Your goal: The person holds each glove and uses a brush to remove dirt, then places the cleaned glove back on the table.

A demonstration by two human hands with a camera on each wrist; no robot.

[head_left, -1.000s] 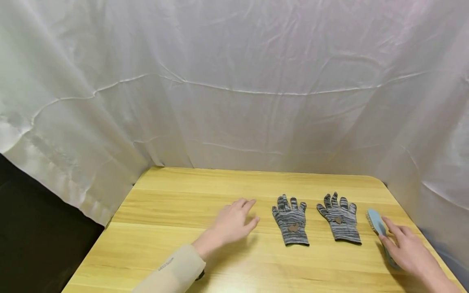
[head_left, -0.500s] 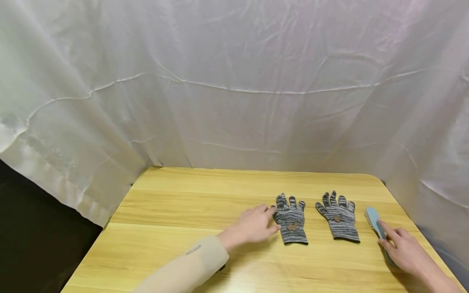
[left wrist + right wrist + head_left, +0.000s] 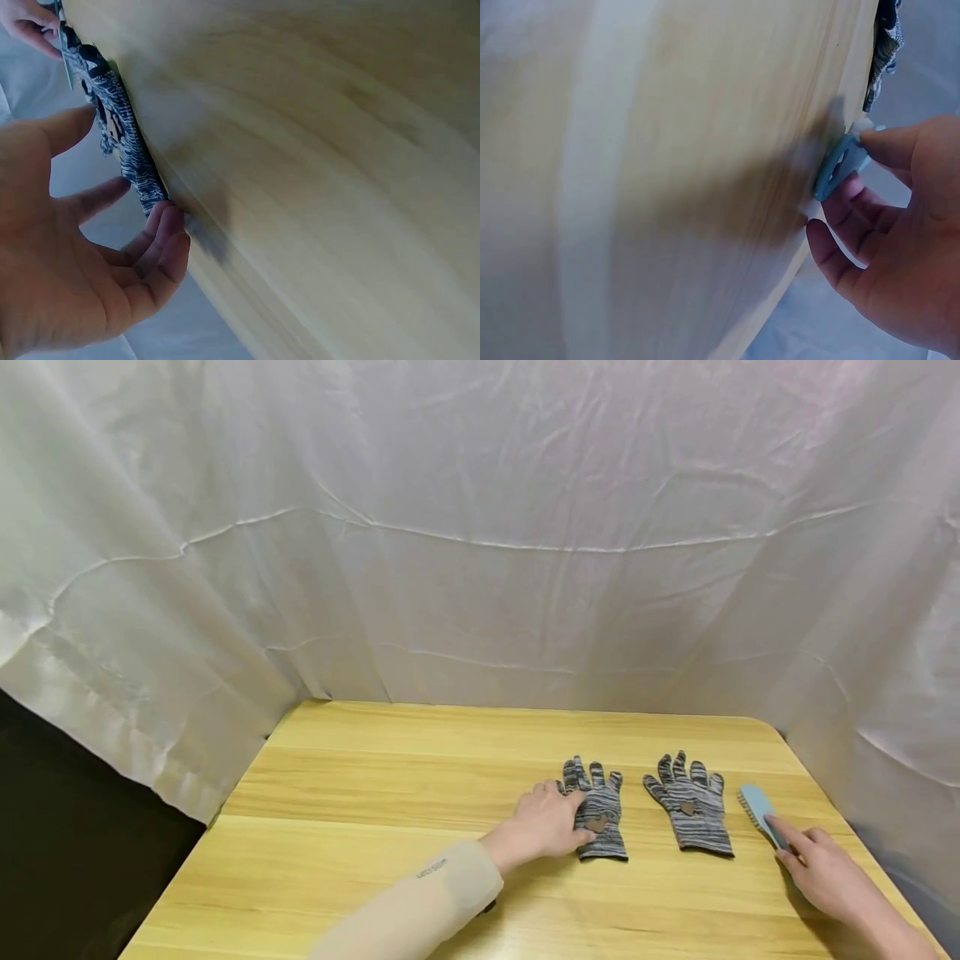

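Two grey-and-black knitted gloves lie flat on the wooden table in the head view, fingers pointing away. My left hand is over the left edge of the left glove, thumb and fingers spread and loosely bent. In the left wrist view, fingertips are close against the knitted glove, and a gap shows between thumb and fingers. The right glove has a brown heart patch. My right hand pinches the handle of a light blue brush with pale bristles. Its slotted handle end shows in the right wrist view.
The yellow wooden table has a rounded far right corner. Pale satin curtains hang behind it and along both sides. A dark area lies beyond the table's left edge.
My left hand has moved right from the bare tabletop onto the left glove's edge. The brush in my right hand has shifted slightly left. The gloves lie as before.
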